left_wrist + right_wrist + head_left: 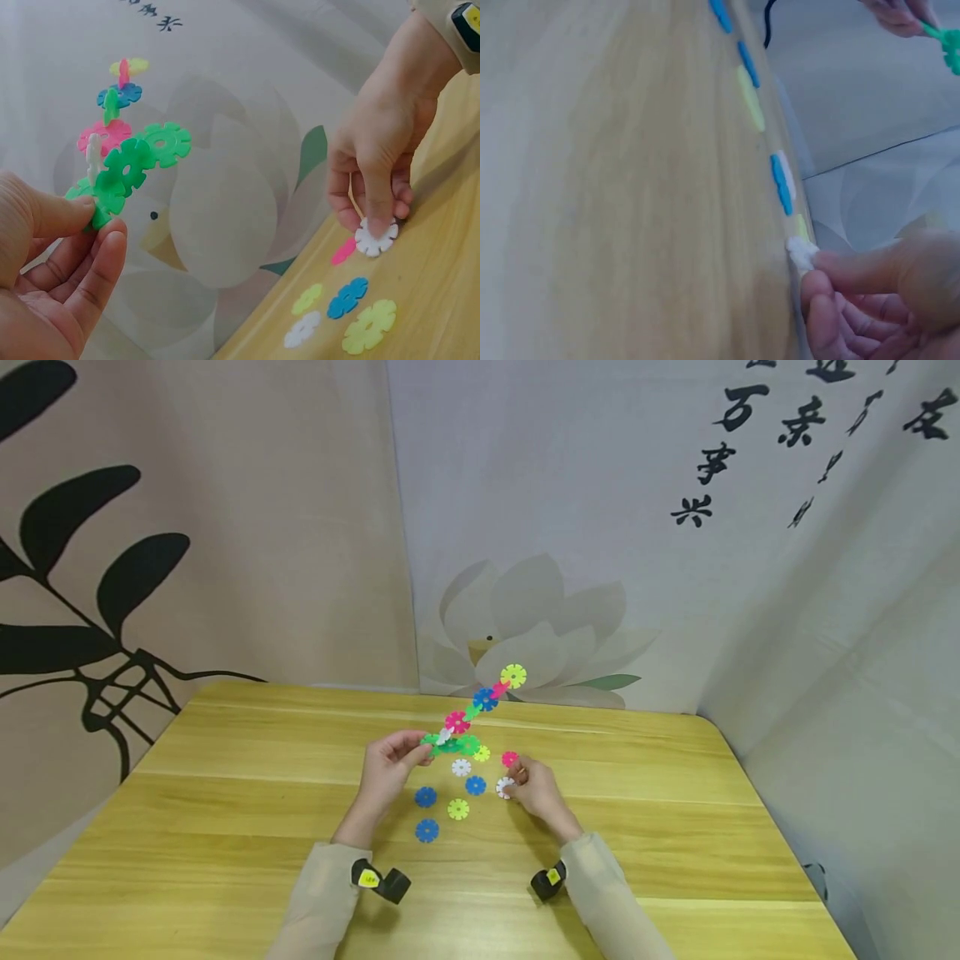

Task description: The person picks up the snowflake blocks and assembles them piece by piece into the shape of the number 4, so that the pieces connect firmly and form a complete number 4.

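Note:
My left hand (386, 772) pinches a green notched plastic disc (109, 196) between thumb and fingertips. From it rises a chain of interlocked snowflake discs in white, pink, green, blue and yellow, topped by a yellow disc (513, 676). More green discs (165, 145) branch off to the right. Down by the tabletop, my right hand (537, 789) grips a loose white disc (367, 244) by its edge, thumb over its face. A pink disc (510, 759) lies just beyond those fingers.
Between the hands, loose discs lie flat on the wooden table (225, 802): a white one (461, 767), yellow ones (458, 809) and several blue ones (427, 831). A printed curtain (300, 568) hangs behind the table's far edge.

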{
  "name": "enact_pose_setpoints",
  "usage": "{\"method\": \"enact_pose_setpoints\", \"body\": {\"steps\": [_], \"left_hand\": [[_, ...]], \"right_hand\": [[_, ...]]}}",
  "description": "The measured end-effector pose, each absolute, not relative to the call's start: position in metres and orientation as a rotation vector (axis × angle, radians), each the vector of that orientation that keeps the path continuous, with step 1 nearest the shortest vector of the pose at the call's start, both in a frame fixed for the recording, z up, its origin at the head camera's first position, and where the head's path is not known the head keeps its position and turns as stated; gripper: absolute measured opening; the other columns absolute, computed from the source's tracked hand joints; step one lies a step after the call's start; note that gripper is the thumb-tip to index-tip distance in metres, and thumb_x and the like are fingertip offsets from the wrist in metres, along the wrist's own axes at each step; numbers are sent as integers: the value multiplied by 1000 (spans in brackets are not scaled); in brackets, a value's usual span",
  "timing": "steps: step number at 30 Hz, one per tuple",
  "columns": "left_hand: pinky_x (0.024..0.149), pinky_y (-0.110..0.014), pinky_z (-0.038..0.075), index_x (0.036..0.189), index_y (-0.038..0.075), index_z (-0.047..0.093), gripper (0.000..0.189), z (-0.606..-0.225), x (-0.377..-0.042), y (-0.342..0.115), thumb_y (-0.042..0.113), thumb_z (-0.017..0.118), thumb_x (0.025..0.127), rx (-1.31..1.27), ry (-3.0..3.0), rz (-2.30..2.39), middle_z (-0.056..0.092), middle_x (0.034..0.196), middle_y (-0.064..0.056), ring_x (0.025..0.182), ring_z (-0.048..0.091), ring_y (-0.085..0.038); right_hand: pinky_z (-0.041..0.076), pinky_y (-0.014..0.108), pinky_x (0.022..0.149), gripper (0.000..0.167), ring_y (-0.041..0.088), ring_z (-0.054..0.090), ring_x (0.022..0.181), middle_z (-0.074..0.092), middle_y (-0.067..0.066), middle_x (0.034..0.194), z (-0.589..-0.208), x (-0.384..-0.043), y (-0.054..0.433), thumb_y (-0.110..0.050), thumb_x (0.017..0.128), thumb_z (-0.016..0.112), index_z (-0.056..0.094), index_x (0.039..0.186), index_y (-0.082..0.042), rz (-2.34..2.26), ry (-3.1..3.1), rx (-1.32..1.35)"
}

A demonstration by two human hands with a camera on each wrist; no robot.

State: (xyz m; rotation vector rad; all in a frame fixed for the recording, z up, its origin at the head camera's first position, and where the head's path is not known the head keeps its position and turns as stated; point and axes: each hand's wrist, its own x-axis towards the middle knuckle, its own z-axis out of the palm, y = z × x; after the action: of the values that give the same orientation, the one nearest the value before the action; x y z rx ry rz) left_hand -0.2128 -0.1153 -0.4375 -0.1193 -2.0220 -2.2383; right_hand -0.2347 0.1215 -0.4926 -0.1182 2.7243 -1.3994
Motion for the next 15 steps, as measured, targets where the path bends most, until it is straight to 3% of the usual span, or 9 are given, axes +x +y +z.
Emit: {"method": "enact_pose_setpoints", "body": {"steps": [9,15], "left_hand": [[68,-22,56,100,-15,61,16,-438,-212,-115,-10,60,85,-113,-2043,-2247,63,80,-6,68,61,-9],[68,-21,56,100,-14,61,15,-440,-213,-114,-10,60,85,-113,-2061,-2230,63,80,-5,68,61,-9]], "right_hand": [[52,16,50,15,8,57,54,60,7,68,-474,-225,121,6,84,63,59,95,15,-2009,2165,205],[51,15,52,15,8,58,56,61,2,65,-452,-217,121,-3,87,63,59,93,10,-2103,1973,191]]}}
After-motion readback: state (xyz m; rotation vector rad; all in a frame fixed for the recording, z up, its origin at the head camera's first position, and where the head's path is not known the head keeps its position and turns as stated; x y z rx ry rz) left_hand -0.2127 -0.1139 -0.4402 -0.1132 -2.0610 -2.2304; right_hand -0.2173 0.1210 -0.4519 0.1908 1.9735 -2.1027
